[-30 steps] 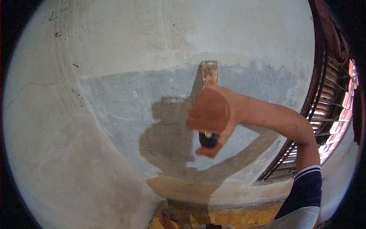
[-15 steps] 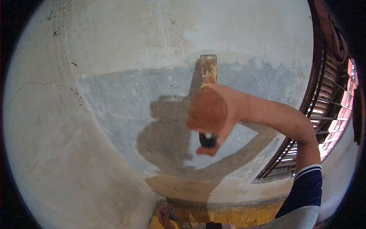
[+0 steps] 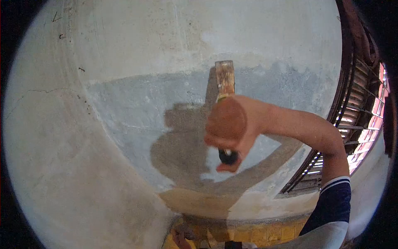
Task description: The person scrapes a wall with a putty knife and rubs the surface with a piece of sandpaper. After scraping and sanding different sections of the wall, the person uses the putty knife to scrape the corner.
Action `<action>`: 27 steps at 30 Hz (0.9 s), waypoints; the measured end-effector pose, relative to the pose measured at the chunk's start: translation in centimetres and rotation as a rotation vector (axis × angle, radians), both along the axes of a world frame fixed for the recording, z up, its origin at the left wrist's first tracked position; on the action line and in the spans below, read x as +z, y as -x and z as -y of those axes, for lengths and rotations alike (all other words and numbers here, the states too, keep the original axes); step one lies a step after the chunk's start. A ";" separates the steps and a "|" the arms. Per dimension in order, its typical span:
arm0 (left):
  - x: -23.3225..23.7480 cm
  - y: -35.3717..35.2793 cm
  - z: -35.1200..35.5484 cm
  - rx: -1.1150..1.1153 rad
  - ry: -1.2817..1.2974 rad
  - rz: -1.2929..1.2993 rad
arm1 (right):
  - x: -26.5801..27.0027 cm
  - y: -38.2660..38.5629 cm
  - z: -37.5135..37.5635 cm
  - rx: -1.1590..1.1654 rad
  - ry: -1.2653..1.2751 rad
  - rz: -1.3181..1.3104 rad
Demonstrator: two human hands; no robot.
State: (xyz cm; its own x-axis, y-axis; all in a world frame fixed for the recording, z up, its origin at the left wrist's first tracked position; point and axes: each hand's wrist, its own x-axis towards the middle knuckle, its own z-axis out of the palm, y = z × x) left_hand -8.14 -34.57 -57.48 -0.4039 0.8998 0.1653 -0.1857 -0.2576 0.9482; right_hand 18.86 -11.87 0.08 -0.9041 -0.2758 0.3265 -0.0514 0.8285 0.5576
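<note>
Grasping flat tool (image 3: 225,76) with fingers (image 3: 213,140) of right hand (image 3: 238,124)
Held with black end (image 3: 228,157) down before grey wall patch (image 3: 132,108).

Shadow (image 3: 178,153) across wall (image 3: 132,41); window (image 3: 360,89) bright; fisheye-bent edges, black corners.

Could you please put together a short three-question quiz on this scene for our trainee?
1. Multiple choice: Which hand grips the flat-ended tool?
a) left
b) right
2. True or false: The tool's flat, brown end points toward the bottom of the picture.
3. Fill in: The barred, slatted window is on the ____ side of the picture.

Key:
1. b, the right hand.
2. False; it points toward the top.
3. right
</note>
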 end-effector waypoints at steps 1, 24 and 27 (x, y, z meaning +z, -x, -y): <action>0.1 0.2 -0.2 0.005 -0.005 -0.002 | 0.0 0.0 0.4 0.032 -0.007 0.003; 0.1 1.6 -2.8 0.008 -0.029 -0.021 | 0.1 -1.5 1.1 0.093 -0.068 0.002; 0.2 1.9 -2.6 0.009 -0.023 -0.027 | 1.3 -2.3 -1.4 0.112 -0.102 -0.086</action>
